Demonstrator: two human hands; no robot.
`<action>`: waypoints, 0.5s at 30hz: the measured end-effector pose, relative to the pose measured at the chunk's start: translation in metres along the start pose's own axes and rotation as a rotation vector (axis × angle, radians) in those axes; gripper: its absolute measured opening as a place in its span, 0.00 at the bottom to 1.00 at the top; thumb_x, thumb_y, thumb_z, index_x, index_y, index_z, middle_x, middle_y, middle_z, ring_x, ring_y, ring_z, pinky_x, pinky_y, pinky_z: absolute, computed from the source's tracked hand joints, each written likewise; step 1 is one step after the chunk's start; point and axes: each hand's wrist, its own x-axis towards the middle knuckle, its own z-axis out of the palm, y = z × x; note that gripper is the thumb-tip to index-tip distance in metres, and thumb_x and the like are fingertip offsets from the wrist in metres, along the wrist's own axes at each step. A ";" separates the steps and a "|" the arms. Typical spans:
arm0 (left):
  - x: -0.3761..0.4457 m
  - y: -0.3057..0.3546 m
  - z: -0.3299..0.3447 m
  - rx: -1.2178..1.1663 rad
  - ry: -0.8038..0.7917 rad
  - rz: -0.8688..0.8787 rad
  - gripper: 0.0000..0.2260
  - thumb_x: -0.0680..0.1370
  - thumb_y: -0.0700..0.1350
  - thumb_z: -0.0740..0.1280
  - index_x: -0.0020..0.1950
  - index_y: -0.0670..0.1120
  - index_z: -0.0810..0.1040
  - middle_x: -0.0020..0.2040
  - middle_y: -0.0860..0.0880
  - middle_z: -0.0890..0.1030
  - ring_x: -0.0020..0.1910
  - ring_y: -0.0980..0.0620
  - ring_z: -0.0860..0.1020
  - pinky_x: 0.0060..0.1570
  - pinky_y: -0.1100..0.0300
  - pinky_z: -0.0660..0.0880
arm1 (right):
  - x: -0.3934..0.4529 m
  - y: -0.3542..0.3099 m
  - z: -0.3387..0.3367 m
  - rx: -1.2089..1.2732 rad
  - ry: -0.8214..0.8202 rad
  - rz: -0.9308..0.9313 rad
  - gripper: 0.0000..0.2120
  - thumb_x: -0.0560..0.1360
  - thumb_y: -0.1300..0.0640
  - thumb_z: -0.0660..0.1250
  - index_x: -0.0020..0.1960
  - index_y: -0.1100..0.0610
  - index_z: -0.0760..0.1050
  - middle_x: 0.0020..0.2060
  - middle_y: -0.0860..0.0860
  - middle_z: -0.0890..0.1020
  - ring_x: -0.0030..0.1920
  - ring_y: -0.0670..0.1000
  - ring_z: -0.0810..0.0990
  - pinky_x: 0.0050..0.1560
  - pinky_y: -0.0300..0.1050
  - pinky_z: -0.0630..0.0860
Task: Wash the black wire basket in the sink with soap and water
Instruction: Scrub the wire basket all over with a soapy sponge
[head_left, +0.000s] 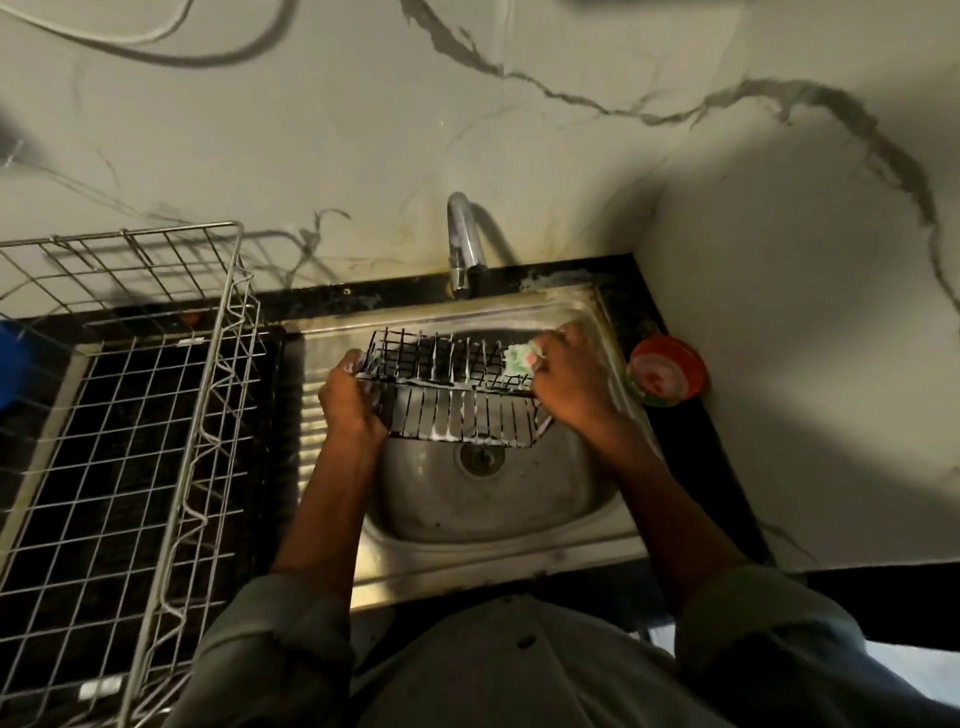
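Suds coat the basket (457, 395) over the sink (519, 556); left hand (350, 400) grips its end, right hand (566, 379) pinches a sponge (519, 358). Rinsing looks left, tap (464, 244) dry.

Wire basket (457, 395) over sink (587, 483), below faucet (464, 249); dish rack (130, 395) left; soap tub (667, 370) right.

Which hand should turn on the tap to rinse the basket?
Probably the right hand: it holds only the sponge, while the left hand grips the basket over the sink. The tap looks equally near.
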 end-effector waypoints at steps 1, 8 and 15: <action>0.002 0.000 0.002 0.008 -0.016 -0.007 0.07 0.79 0.45 0.67 0.41 0.47 0.79 0.37 0.48 0.83 0.29 0.52 0.81 0.26 0.66 0.76 | 0.006 0.006 -0.001 0.096 0.011 0.031 0.06 0.80 0.57 0.63 0.56 0.52 0.76 0.59 0.56 0.74 0.63 0.59 0.73 0.62 0.54 0.72; 0.019 0.009 0.018 -0.115 0.001 -0.071 0.14 0.83 0.47 0.60 0.37 0.49 0.71 0.32 0.48 0.78 0.25 0.51 0.76 0.21 0.68 0.71 | 0.002 0.006 -0.023 1.041 -0.355 0.275 0.19 0.82 0.67 0.56 0.66 0.49 0.75 0.58 0.51 0.75 0.52 0.53 0.79 0.48 0.60 0.81; 0.074 -0.013 0.035 -0.071 -0.030 -0.053 0.26 0.84 0.64 0.51 0.47 0.46 0.79 0.62 0.35 0.83 0.57 0.37 0.83 0.58 0.43 0.78 | -0.009 -0.018 -0.013 1.515 -0.242 0.441 0.16 0.79 0.70 0.54 0.48 0.53 0.76 0.39 0.51 0.77 0.29 0.45 0.71 0.27 0.39 0.71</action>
